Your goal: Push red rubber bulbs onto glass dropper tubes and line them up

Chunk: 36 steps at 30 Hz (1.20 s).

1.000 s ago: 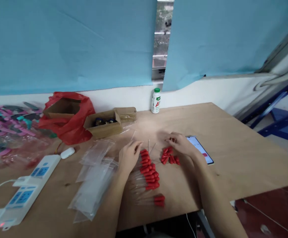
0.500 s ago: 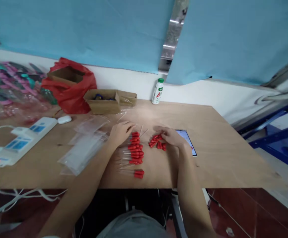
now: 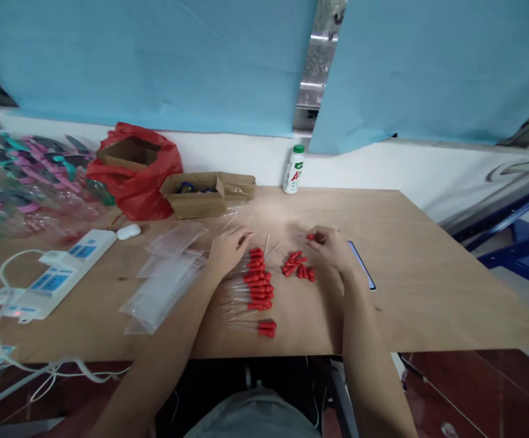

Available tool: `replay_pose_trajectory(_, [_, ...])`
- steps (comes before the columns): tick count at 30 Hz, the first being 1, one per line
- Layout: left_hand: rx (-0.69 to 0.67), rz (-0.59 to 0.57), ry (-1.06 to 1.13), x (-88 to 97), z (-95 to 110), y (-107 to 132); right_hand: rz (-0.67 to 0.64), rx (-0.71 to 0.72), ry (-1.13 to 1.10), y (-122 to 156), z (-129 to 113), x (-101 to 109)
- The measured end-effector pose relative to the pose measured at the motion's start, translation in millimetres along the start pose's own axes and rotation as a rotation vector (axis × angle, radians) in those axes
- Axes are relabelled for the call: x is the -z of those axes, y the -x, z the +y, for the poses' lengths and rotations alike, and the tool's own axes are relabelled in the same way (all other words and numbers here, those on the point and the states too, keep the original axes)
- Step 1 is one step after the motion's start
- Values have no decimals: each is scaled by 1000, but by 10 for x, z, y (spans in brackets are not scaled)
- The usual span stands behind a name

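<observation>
My right hand [image 3: 332,246] pinches a red rubber dropper bulb [image 3: 311,236] just above the table. Below it lies a small pile of loose red bulbs [image 3: 295,263]. My left hand [image 3: 230,248] is closed in a pinch at the far end of a row of droppers [image 3: 259,286], which have red bulbs and clear thin tubes pointing left. What its fingertips hold, if anything, is too small to make out. Two thin clear tubes [image 3: 272,248] lie between my hands. One pair of droppers [image 3: 267,328] rests apart, nearer the table's front edge.
Clear plastic bags [image 3: 164,292] lie left of my left forearm. Further left are a white power strip [image 3: 70,274] and a small white case [image 3: 128,232]. Behind stand a red bag [image 3: 141,188], a cardboard box [image 3: 196,204] and a white bottle [image 3: 293,172]. A phone [image 3: 362,267] lies beside my right wrist.
My right hand has lifted from the loose pile and moved a little right, now with a red dropper bulb in its fingers. My left hand stays by the row. The camera view has shifted slightly.
</observation>
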<state>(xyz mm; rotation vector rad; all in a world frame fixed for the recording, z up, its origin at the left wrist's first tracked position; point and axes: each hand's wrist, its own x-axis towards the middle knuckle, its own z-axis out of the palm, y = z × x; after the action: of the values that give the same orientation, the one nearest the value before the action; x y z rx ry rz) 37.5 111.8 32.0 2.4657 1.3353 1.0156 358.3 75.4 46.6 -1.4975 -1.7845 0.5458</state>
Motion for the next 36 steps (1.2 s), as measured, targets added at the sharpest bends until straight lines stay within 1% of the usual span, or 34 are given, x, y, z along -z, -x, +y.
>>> replay_pose_trajectory(2, [-10,10,-2,2,29,8,82,60,-188,-31,-186,-121])
replay_pose_trajectory(3, [-15,11,2,3,46,15,76,80,-283,-48,-290,-200])
replay_pose_trajectory(4, [-22,8,10,2,61,24,47,97,-356,-67,-393,-283])
replay_pose_trajectory(6, [-30,19,29,-5,84,41,-31,120,-421,-107,-570,-438])
replay_pose_trajectory(7, [-31,31,36,-12,91,47,-65,131,-441,-133,-635,-503])
replay_pose_trajectory(9, [-37,56,47,-33,97,43,-91,159,-483,-201,-712,-601])
replay_pose_trajectory(12, [-47,113,68,-56,105,-5,-82,197,-510,-334,-714,-699])
replay_pose_trajectory(16, [-32,156,103,-40,131,-116,7,187,-484,-450,-637,-796])
replay_pose_trajectory(20, [-35,138,127,-23,141,-192,96,142,-466,-396,-595,-854])
replay_pose_trajectory(23, [-53,132,170,-37,138,-214,137,141,-452,-310,-581,-864])
replay_pose_trajectory(26, [-65,139,233,-40,152,-219,146,129,-444,-253,-574,-865])
replay_pose_trajectory(29, [-82,137,249,-13,170,-207,157,110,-474,-229,-579,-874])
replay_pose_trajectory(36, [-86,101,275,6,112,-113,107,103,-525,-184,-598,-928])
